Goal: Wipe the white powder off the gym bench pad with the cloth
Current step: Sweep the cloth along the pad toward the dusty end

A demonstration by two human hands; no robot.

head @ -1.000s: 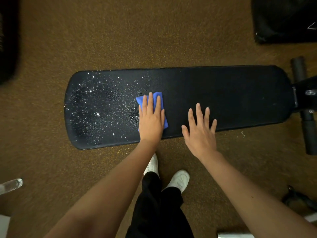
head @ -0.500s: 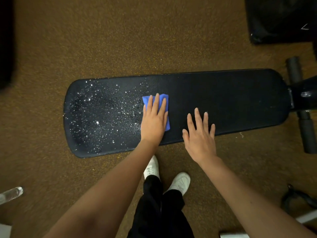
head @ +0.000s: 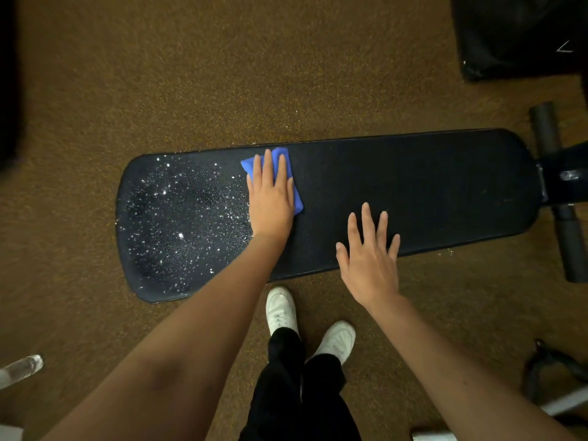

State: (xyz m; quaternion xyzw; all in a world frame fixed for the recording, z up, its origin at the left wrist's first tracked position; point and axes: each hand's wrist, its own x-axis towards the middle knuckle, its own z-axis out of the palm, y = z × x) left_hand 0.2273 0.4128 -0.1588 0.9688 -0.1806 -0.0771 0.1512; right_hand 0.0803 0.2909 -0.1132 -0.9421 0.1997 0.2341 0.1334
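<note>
Pressing flat on the blue cloth (head: 294,186), the left hand (head: 270,198) lies with its fingers straight and together near the far edge of the black bench pad (head: 429,192); it pins the cloth down rather than curling round it. The folded cloth shows past the fingertips and along the hand's right side. White powder (head: 181,218) speckles the pad's left end, from just beside the left hand out to the rounded tip; the pad to the right of the cloth looks dark and clean. The right hand (head: 369,253) rests open on the pad's near edge, fingers spread and holding nothing, well apart from the cloth.

No brand or label can be read anywhere; a small pale angular mark (head: 564,47) on the black object at top right is not legible.

Around the bench lie brown carpet (head: 222,74), two white shoes (head: 313,323) and black trouser legs below the pad, foam rollers (head: 569,243) at the bench's right end, and a clear bottle-like thing (head: 22,369) at the left edge.

Compared with half a second ago, the left hand and cloth sit farther up the pad, close to its far edge, and the right hand has hardly shifted.
</note>
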